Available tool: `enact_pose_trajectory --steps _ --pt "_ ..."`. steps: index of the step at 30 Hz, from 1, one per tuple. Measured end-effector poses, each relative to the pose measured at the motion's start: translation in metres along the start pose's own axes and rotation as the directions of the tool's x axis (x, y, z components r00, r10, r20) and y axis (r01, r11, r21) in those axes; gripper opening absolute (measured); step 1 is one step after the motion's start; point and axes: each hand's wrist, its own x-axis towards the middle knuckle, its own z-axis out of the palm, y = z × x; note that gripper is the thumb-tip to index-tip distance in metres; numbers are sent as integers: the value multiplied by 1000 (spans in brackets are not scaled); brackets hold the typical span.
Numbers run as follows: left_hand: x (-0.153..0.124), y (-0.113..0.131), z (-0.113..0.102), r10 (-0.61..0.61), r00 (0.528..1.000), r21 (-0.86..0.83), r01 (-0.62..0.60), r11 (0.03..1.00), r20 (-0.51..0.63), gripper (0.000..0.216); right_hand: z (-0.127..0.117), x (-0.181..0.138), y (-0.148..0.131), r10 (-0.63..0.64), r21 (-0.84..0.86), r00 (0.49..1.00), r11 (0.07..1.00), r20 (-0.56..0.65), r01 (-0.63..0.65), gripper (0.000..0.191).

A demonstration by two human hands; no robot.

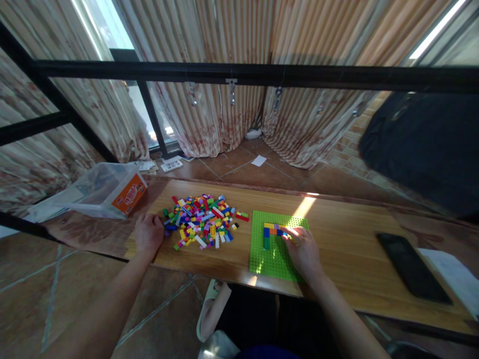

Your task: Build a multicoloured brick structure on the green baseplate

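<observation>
A green studded baseplate (258,259) lies on the wooden table, carrying an angled row of coloured building bricks (267,238), with yellow, orange, blue and green among them. At the right end of that row, my right hand (304,249) pinches a small brick with thumb and fingertips; the fingers partly cover it. My left hand (149,233) rests curled on the table, at the left edge of a heap of loose mixed bricks (204,219). Its fingers are folded, and whatever may be inside them is hidden.
A clear plastic box (101,187) with an orange label stands beyond my left hand. On the right lie a black tablet-like slab (413,267) and white paper (451,274). A black metal bar (239,73) crosses in front of the curtains (209,114).
</observation>
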Motion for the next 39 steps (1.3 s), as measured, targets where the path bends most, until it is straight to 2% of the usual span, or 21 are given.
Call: enact_pose_trajectory --steps 9,19,25,33,39 --pt "0 -2 3 6 1000 44 -7 999 5 24 1 1 2 118 80 991 990 -65 -113 37" --pt "0 -3 4 17 1000 25 -17 1000 0 22 7 7 -1 188 1 973 982 -130 -190 47" --pt "0 -3 5 -2 1000 16 2 1000 -7 22 8 13 5 278 106 945 959 -173 -262 51" --pt "0 -2 3 13 1000 11 -13 1000 6 21 12 24 -3 318 14 947 948 -42 -318 52" --pt "0 -2 3 13 1000 -3 -13 1000 -3 20 16 21 -7 325 32 944 946 -59 -323 52"
